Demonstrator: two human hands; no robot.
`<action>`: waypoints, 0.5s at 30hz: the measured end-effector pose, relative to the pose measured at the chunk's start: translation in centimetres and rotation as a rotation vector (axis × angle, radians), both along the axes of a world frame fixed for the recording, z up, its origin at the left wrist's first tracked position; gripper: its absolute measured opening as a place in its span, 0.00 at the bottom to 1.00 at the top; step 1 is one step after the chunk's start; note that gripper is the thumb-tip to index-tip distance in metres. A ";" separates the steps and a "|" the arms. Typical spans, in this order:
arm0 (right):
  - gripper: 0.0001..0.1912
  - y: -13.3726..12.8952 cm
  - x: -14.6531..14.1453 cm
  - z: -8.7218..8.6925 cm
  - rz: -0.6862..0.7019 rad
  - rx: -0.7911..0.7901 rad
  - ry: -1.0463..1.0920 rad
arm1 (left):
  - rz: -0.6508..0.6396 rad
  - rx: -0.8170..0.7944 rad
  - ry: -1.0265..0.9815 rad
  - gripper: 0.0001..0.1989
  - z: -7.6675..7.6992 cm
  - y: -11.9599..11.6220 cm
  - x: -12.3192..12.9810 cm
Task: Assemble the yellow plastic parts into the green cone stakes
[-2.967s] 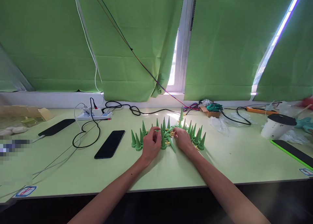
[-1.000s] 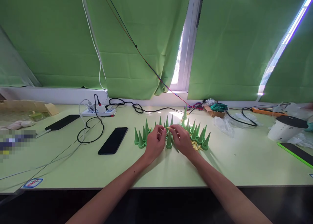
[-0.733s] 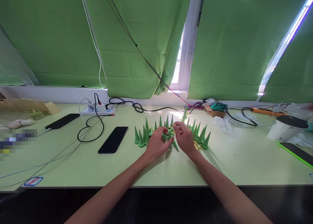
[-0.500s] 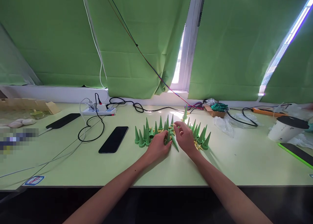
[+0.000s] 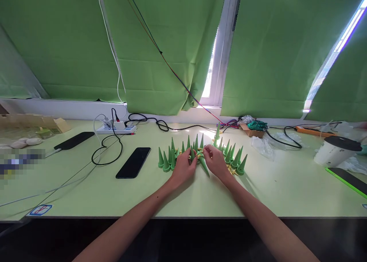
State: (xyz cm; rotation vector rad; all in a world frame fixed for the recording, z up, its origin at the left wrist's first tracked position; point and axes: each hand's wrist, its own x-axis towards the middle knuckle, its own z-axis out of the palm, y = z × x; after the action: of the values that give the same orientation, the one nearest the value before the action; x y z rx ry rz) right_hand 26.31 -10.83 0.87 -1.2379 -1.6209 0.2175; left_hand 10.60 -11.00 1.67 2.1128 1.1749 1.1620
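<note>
My left hand (image 5: 185,165) is closed round a green cone (image 5: 192,154), held between thumb and fingers. Just to its right, my right hand (image 5: 214,158) pinches something small and yellowish near the cone; its shape is too small to make out. Many green cones (image 5: 166,163) stand upright on the table on both sides of my hands. One cone (image 5: 204,166) lies tilted between the hands. Small yellow pieces (image 5: 231,170) are scattered among the right-hand cones. The fingers hide part of the middle of the group.
A black phone (image 5: 133,162) lies left of the cones on the table (image 5: 137,201). Behind it are a power strip (image 5: 116,129) and looped black cables. A small cardboard box (image 5: 252,131), plastic bags and a lidded cup (image 5: 336,151) are at the right.
My left hand has lifted slightly and shifted left, with the cone now more visible in its fingers. My right hand's fingers have lowered a little and closed further.
</note>
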 end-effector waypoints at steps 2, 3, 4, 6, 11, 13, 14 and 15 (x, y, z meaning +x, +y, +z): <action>0.10 -0.1 -0.1 0.2 -0.011 -0.003 0.003 | 0.019 -0.007 -0.047 0.06 0.1 0.1 0.0; 0.10 -0.2 -0.1 0.2 -0.014 -0.005 0.006 | 0.022 -0.009 -0.066 0.06 0.1 0.1 0.0; 0.10 -0.2 -0.1 0.3 -0.015 -0.006 0.009 | 0.022 -0.012 -0.079 0.06 0.1 0.1 0.0; 0.10 -0.3 -0.1 0.3 -0.009 -0.007 0.012 | 0.010 -0.018 -0.091 0.07 0.1 0.0 0.0; 0.10 -0.3 -0.1 0.1 0.028 -0.003 0.015 | -0.021 -0.033 -0.106 0.07 0.1 -0.1 0.0; 0.10 -0.2 -0.1 0.1 0.040 0.001 0.015 | -0.021 -0.033 -0.107 0.07 0.2 -0.1 0.1; 0.10 -0.2 -0.1 0.1 0.047 0.001 0.015 | -0.021 -0.033 -0.107 0.06 0.3 -0.2 0.1; 0.10 -0.2 -0.1 0.1 0.057 -0.002 0.015 | -0.023 -0.034 -0.107 0.06 0.3 -0.2 0.1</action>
State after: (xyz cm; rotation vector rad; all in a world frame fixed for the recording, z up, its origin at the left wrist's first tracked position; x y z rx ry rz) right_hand 26.19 -11.04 0.94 -1.1895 -1.6451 0.2633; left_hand 10.68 -11.20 2.00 2.0081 1.1121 1.2203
